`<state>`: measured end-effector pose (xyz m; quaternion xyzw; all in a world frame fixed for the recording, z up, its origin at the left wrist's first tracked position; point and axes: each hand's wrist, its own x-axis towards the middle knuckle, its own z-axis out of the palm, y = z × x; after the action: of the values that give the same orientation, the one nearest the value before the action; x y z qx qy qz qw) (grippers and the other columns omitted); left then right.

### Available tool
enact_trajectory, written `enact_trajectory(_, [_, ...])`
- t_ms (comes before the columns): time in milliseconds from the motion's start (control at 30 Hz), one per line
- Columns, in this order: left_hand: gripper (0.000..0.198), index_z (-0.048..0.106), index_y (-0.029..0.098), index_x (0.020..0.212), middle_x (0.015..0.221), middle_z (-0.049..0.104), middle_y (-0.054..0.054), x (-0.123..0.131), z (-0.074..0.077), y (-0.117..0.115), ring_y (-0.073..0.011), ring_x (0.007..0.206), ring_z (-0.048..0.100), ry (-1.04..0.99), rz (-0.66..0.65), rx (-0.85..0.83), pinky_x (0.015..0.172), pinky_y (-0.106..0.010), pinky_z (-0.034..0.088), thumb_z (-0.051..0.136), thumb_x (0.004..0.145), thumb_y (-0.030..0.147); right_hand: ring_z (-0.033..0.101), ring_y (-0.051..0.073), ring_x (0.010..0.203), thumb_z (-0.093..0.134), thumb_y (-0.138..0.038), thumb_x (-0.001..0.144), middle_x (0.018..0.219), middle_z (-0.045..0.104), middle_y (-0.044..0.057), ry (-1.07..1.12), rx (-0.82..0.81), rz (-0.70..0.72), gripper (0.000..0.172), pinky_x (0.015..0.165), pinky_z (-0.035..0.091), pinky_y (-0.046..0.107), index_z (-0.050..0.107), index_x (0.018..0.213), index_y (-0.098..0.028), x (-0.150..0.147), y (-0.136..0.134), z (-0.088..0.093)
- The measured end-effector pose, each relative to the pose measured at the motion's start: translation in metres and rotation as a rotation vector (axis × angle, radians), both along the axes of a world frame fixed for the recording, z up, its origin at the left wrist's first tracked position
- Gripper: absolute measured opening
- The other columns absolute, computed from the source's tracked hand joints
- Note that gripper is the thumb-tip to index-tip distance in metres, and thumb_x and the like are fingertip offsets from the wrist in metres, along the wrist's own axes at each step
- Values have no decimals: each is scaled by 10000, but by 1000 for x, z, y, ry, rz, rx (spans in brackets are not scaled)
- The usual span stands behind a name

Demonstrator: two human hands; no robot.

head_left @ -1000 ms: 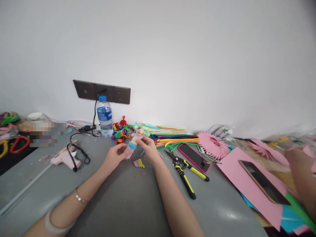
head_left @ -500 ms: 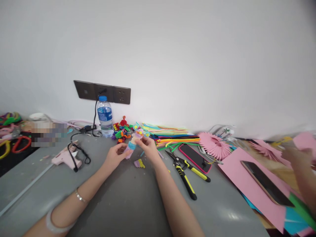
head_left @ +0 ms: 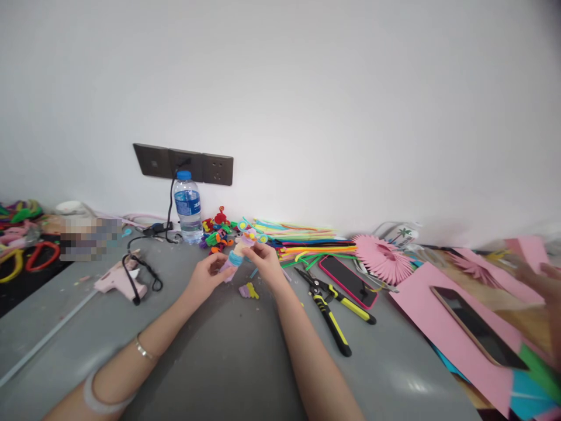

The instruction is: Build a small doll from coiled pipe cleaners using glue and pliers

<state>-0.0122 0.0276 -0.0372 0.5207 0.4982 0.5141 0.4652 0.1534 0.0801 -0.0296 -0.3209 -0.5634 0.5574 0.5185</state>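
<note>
Both my hands meet over the grey table (head_left: 228, 362) around a small pipe-cleaner figure (head_left: 236, 254), lilac with a blue band and a pale top. My left hand (head_left: 205, 278) is closed on its lower lilac part. My right hand (head_left: 263, 261) pinches the upper end with its fingertips. A few small lilac and yellow pieces (head_left: 248, 290) lie on the table just below my right hand. A bracelet and a pale bangle show on my left forearm.
Yellow-handled pliers (head_left: 326, 310), a pink-cased phone (head_left: 347, 280), a pile of coloured pipe cleaners (head_left: 302, 241) and pink paper fans (head_left: 380, 257) lie right. A water bottle (head_left: 188, 207), small pipe-cleaner figures (head_left: 215, 231) and a pink glue gun (head_left: 118, 282) stand left. Another person's hand (head_left: 550, 283) is at the far right over pink paper (head_left: 421, 301) bearing a second phone (head_left: 475, 326).
My hands and the figure have barely shifted. The other person's hand at the far right has lifted and moved back with a pink sheet.
</note>
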Motion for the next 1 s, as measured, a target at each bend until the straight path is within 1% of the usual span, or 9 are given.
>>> enact_trajectory(100, [326, 644, 153, 820, 765, 664, -18, 0, 0, -1, -168, 707, 614, 13, -21, 1, 645, -269, 499, 781, 648, 393, 622, 193, 730, 769, -486, 664, 768, 712, 23, 13, -10, -6, 319, 733, 474, 314, 725, 764, -187, 0, 1, 0])
enact_trajectory(267, [333, 631, 157, 845, 755, 650, -11, 0, -2, 0, -160, 689, 601, 20, -42, 1, 623, -262, 493, 768, 671, 406, 660, 222, 801, 778, -475, 657, 846, 745, 43, 72, -47, 11, 332, 778, 502, 341, 747, 825, -190, -1, 0, 2])
enact_trajectory(367, [339, 632, 156, 860, 774, 647, -14, 0, -2, 1, -158, 698, 597, 26, -30, 11, 616, -253, 489, 765, 673, 405, 676, 236, 856, 801, -439, 635, 897, 756, 56, 129, -78, 5, 344, 814, 518, 356, 741, 865, -191, -4, 0, 2])
enact_trajectory(467, [323, 630, 158, 859, 766, 635, -7, 0, 0, 0, -149, 682, 584, 46, -8, 37, 593, -239, 475, 759, 680, 394, 684, 251, 910, 825, -410, 596, 954, 758, 68, 193, -90, -26, 401, 844, 530, 376, 719, 919, -196, -7, 0, 1])
enact_trajectory(567, [301, 630, 164, 857, 756, 628, 0, 0, 3, -2, -146, 677, 580, 63, 14, 76, 585, -235, 468, 751, 691, 384, 691, 258, 913, 825, -394, 593, 954, 761, 76, 201, -92, -40, 389, 856, 533, 391, 713, 906, -192, -9, -1, 2])
enact_trajectory(667, [287, 639, 168, 856, 769, 641, -1, -1, 3, -2, -156, 713, 597, 52, 32, 121, 624, -248, 489, 758, 687, 366, 694, 251, 887, 820, -371, 602, 926, 763, 66, 183, -90, -25, 338, 865, 531, 397, 719, 870, -192, -8, -3, 4])
enact_trajectory(767, [280, 650, 172, 861, 801, 660, -8, -2, 1, -1, -174, 778, 621, 34, 54, 176, 700, -275, 515, 771, 677, 345, 692, 242, 852, 828, -351, 598, 896, 760, 52, 166, -85, -4, 307, 861, 531, 399, 718, 837, -192, -6, -6, 8])
enact_trajectory(900, [281, 667, 175, 875, 852, 682, -24, -6, -3, 0, -192, 833, 638, 64, 91, 243, 785, -308, 523, 780, 674, 335, 684, 235, 858, 846, -334, 589, 909, 750, 39, 156, -61, 20, 332, 855, 535, 389, 711, 860, -200, -3, -10, 12])
enact_trajectory(1000, [303, 674, 173, 894, 898, 696, -42, -8, -2, -2, -207, 859, 644, 124, 137, 272, 804, -323, 525, 781, 669, 345, 679, 228, 854, 852, -330, 590, 899, 744, 28, 143, -21, 27, 340, 839, 541, 374, 705, 871, -208, -2, -11, 13])
